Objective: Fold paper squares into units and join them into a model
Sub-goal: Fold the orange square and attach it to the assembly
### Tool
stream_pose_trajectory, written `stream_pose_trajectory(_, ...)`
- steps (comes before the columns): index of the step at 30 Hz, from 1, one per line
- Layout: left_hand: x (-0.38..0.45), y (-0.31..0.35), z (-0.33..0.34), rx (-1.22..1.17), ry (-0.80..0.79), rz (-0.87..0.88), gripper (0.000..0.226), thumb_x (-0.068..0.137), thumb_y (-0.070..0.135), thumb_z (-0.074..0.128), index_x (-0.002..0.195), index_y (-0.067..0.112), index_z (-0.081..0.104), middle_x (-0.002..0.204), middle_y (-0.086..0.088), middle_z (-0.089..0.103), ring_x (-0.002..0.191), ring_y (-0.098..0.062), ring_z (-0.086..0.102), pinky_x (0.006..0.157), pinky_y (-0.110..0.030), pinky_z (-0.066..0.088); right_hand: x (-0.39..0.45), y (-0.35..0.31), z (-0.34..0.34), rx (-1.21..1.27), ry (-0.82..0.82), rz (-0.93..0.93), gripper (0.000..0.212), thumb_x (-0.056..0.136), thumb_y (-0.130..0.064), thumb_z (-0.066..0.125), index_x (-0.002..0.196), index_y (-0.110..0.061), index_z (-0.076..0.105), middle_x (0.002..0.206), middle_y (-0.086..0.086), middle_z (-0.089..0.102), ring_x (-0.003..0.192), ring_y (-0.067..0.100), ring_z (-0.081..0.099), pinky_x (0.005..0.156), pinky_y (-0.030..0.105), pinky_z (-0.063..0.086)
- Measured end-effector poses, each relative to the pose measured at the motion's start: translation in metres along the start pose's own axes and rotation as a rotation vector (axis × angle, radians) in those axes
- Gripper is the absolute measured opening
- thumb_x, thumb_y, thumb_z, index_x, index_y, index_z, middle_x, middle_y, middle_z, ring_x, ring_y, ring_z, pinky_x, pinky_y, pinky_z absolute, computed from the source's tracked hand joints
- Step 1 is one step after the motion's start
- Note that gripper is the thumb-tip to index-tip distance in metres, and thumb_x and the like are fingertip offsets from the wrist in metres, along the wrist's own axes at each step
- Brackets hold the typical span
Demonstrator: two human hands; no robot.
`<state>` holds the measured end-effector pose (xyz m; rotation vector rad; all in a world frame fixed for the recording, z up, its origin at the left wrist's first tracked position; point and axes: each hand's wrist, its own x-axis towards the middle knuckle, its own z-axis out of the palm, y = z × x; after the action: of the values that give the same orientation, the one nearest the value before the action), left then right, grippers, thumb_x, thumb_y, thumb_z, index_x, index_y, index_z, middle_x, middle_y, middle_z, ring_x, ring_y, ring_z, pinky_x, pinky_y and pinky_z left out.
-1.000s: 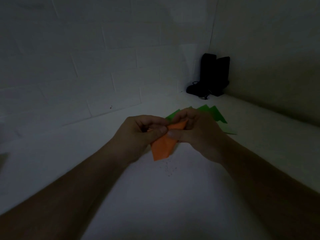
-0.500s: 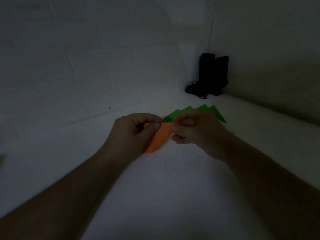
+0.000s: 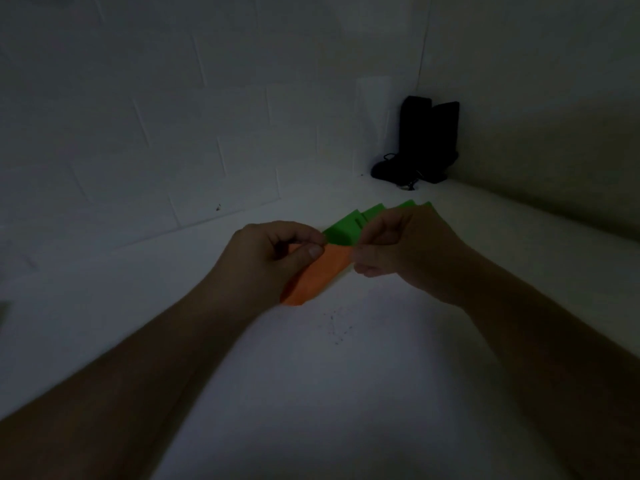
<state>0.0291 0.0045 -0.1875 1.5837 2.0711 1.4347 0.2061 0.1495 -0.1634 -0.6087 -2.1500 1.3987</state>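
An orange folded paper strip [image 3: 317,275] slants from upper right to lower left above the white table [image 3: 311,393]. My left hand [image 3: 266,258] pinches its upper left edge between thumb and forefinger. My right hand [image 3: 405,247] pinches its upper right end with curled fingers. Behind both hands lie several green folded paper pieces [image 3: 346,226] on the table, partly hidden by my right hand.
A black object with a cord [image 3: 419,143] stands in the far corner against the white brick wall [image 3: 173,133]. Small dark specks [image 3: 337,327] dot the table just in front of the hands. The scene is dim.
The orange paper went from a wider, pointed shape to a narrow strip. My hands moved slightly apart along it and the paper now slants more to the lower left.
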Motion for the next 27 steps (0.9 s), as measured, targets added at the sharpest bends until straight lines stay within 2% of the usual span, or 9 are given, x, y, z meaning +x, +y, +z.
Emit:
stream_pose_trajectory(5, 0.001, 0.003, 0.001, -0.160, -0.034, -0.066, 0.014, 0.097, 0.020, 0.068, 0.101, 0.027, 0.079, 0.094, 0.011, 0.078, 0.090, -0.008, 0.072, 0.084, -0.033, 0.058, -0.001, 0.000, 0.001, -0.121, 0.057, -0.058, 0.012, 0.077, -0.010, 0.086, 0.077, -0.011, 0.074, 0.068, 0.004, 0.075, 0.068, 0.021, 0.074, 0.067, 0.026, 0.061)
stream_pose_trajectory(7, 0.000, 0.004, 0.001, -0.187, -0.027, -0.074, 0.014, 0.096, 0.020, 0.070, 0.102, 0.028, 0.079, 0.095, 0.010, 0.078, 0.091, -0.011, 0.074, 0.086, -0.038, 0.060, -0.001, -0.001, 0.001, -0.134, 0.070, -0.068, 0.013, 0.077, -0.011, 0.087, 0.077, -0.009, 0.074, 0.066, 0.002, 0.074, 0.064, 0.017, 0.072, 0.063, 0.021, 0.059)
stream_pose_trajectory(8, 0.000, 0.004, 0.001, -0.170, -0.026, -0.064, 0.013, 0.094, 0.021, 0.073, 0.101, 0.030, 0.079, 0.095, 0.012, 0.078, 0.090, -0.010, 0.074, 0.084, -0.036, 0.060, -0.002, -0.001, 0.000, -0.142, 0.072, -0.071, 0.013, 0.077, -0.011, 0.087, 0.077, -0.009, 0.074, 0.066, 0.002, 0.074, 0.062, 0.014, 0.071, 0.061, 0.018, 0.057)
stream_pose_trajectory(12, -0.004, 0.007, 0.002, -0.046, -0.027, -0.023, 0.018, 0.087, 0.022, 0.081, 0.100, 0.034, 0.078, 0.088, 0.027, 0.074, 0.077, 0.007, 0.069, 0.066, -0.010, 0.051, -0.002, -0.001, 0.001, -0.183, 0.087, -0.074, 0.015, 0.076, -0.013, 0.087, 0.077, -0.010, 0.073, 0.064, 0.001, 0.073, 0.058, 0.013, 0.069, 0.055, 0.014, 0.052)
stream_pose_trajectory(14, -0.004, 0.008, 0.002, -0.091, -0.040, -0.035, 0.018, 0.085, 0.020, 0.082, 0.098, 0.032, 0.079, 0.089, 0.023, 0.076, 0.079, 0.005, 0.070, 0.068, -0.011, 0.052, -0.001, 0.000, 0.001, -0.203, 0.098, -0.085, 0.016, 0.076, -0.013, 0.087, 0.078, -0.008, 0.072, 0.066, 0.004, 0.073, 0.061, 0.022, 0.070, 0.055, 0.018, 0.055)
stream_pose_trajectory(16, -0.003, 0.006, 0.001, -0.157, -0.039, -0.061, 0.017, 0.085, 0.018, 0.082, 0.097, 0.031, 0.081, 0.093, 0.014, 0.078, 0.087, -0.004, 0.074, 0.078, -0.025, 0.060, 0.000, 0.001, 0.000, -0.202, 0.100, -0.087, 0.016, 0.077, -0.012, 0.087, 0.079, -0.007, 0.072, 0.067, 0.006, 0.073, 0.066, 0.028, 0.071, 0.060, 0.027, 0.058)
stream_pose_trajectory(18, -0.001, 0.005, 0.000, -0.211, -0.025, -0.096, 0.017, 0.084, 0.016, 0.083, 0.095, 0.029, 0.082, 0.094, 0.008, 0.079, 0.089, -0.013, 0.076, 0.082, -0.036, 0.062, -0.001, -0.001, -0.003, -0.169, 0.055, -0.064, 0.013, 0.078, -0.009, 0.085, 0.082, -0.007, 0.073, 0.069, 0.006, 0.074, 0.070, 0.026, 0.073, 0.066, 0.029, 0.060)
stream_pose_trajectory(23, -0.001, 0.006, -0.002, -0.290, -0.062, -0.136, 0.017, 0.082, 0.006, 0.082, 0.095, 0.017, 0.082, 0.090, 0.001, 0.080, 0.081, -0.011, 0.075, 0.071, -0.024, 0.058, -0.003, -0.006, -0.008, -0.244, -0.046, -0.043, 0.010, 0.081, -0.011, 0.083, 0.082, -0.018, 0.076, 0.075, -0.005, 0.076, 0.070, 0.005, 0.072, 0.064, 0.010, 0.052)
stream_pose_trajectory(27, -0.001, 0.009, -0.008, -0.327, -0.123, -0.132, 0.020, 0.077, 0.008, 0.083, 0.095, 0.015, 0.081, 0.092, 0.000, 0.080, 0.082, -0.010, 0.075, 0.070, -0.018, 0.056, -0.005, -0.008, -0.010, -0.229, -0.054, -0.032, 0.008, 0.080, -0.011, 0.083, 0.081, -0.015, 0.077, 0.072, -0.007, 0.075, 0.067, 0.003, 0.070, 0.061, 0.009, 0.049)
